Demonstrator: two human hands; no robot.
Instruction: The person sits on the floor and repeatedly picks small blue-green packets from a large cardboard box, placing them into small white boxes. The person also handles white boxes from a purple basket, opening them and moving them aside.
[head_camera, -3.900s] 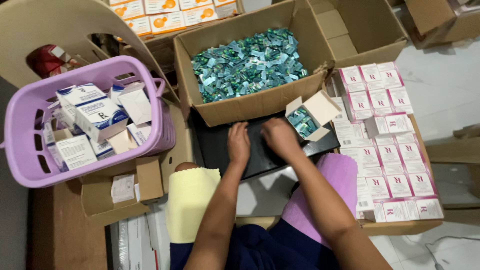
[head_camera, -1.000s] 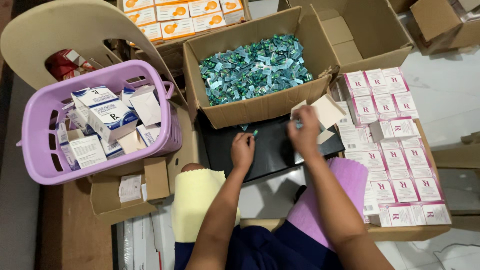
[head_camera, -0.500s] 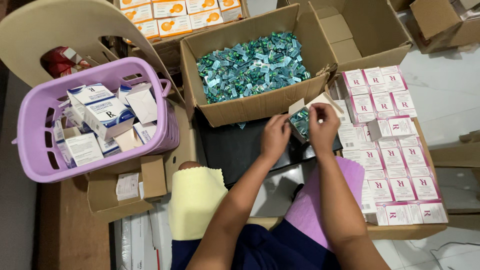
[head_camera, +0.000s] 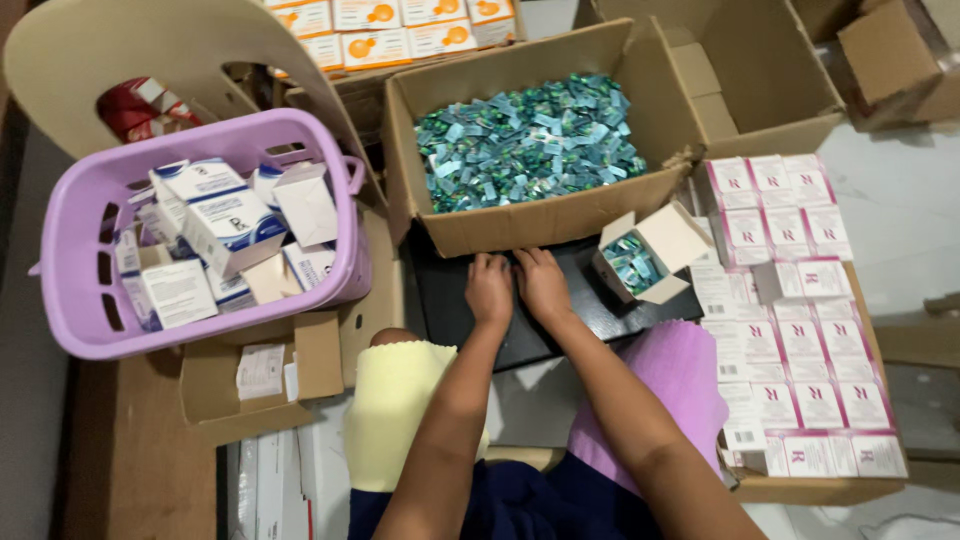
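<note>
My left hand (head_camera: 489, 287) and my right hand (head_camera: 542, 284) rest side by side, fingers curled down, on a black tray (head_camera: 600, 312) just in front of a large cardboard box (head_camera: 520, 228) filled with small green-blue foil packets (head_camera: 530, 140). I cannot see anything held in either hand. To the right of my right hand, a small open white carton (head_camera: 660, 250) stands on the tray with several foil packets inside, its flaps up.
A purple plastic basket (head_camera: 70, 240) at the left holds several white-and-blue cartons. A flat box at the right holds rows of pink-and-white cartons (head_camera: 800, 330). Yellow (head_camera: 400, 390) and pink (head_camera: 680, 380) cloths lie on my knees. Empty cardboard boxes (head_camera: 750, 70) stand behind.
Both hands have left the small open carton and moved left and down onto the black tray. The carton now stands alone at the right.
</note>
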